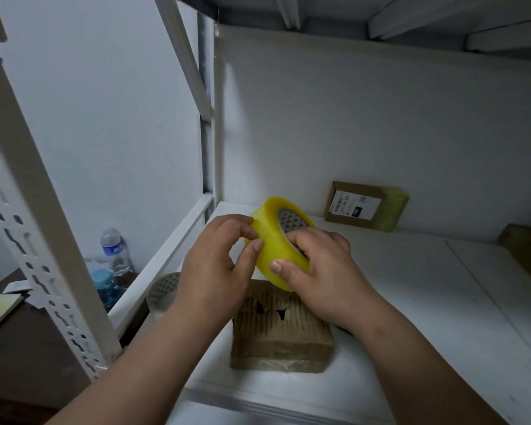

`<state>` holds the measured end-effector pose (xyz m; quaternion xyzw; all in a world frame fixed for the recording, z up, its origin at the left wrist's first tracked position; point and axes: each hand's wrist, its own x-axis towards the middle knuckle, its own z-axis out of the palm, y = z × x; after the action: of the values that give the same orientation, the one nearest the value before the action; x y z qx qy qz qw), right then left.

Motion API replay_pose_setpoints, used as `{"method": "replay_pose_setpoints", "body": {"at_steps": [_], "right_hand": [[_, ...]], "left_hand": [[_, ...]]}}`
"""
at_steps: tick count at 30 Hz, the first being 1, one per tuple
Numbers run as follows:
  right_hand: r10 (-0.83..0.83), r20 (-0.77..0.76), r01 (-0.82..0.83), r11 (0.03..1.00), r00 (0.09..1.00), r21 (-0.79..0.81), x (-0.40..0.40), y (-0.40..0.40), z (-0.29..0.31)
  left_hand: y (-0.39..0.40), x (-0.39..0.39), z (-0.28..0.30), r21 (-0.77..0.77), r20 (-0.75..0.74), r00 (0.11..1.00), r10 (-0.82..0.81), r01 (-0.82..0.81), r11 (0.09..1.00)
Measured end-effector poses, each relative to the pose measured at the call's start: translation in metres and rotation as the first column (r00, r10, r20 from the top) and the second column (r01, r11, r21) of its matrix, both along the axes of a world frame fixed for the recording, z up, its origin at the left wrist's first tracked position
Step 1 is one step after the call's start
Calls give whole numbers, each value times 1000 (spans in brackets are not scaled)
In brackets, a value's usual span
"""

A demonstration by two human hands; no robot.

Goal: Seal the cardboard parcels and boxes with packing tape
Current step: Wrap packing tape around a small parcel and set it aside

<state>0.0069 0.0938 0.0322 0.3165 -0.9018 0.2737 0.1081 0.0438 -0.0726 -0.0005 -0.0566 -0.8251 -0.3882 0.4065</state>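
A roll of yellowish clear packing tape [276, 240] is held in the air just above a small cardboard box [281, 328], which sits on the white shelf board [411, 286] near its front edge. The right hand [322, 271] grasps the roll, fingers hooked into the patterned grey core and the thumb pressed flat against the outer tape surface. The left hand [218, 259] meets the roll from the other side, its thumb and fingertips curled against the tape's outer face as if picking at it; whether a loose end is actually pinched cannot be told. The box below the roll has a ribbed, corrugated top with two small dark tears, and a band of glossy tape runs along its front face. Behind the box, leaning against the white back wall, stands a flat cardboard parcel [354, 205] with a printed shipping label and a yellowish taped end. Left of the box, just past the shelf's edge, a second tape roll [163, 291] is partly hidden by the left forearm. Farther left, beyond the white perforated upright [43, 240], a water bottle [115, 251] stands on a dark table.
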Motion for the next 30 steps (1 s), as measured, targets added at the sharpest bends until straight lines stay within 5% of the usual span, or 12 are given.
{"method": "replay_pose_setpoints", "body": {"at_steps": [21, 30], "right_hand": [[-33, 42, 32, 999, 999, 39, 28, 57, -2], [-2, 184, 15, 998, 983, -67, 29, 72, -3]], "left_hand": [[57, 25, 7, -290, 44, 991, 124, -106, 951], [55, 21, 34, -120, 329, 943, 58, -20, 993]]}}
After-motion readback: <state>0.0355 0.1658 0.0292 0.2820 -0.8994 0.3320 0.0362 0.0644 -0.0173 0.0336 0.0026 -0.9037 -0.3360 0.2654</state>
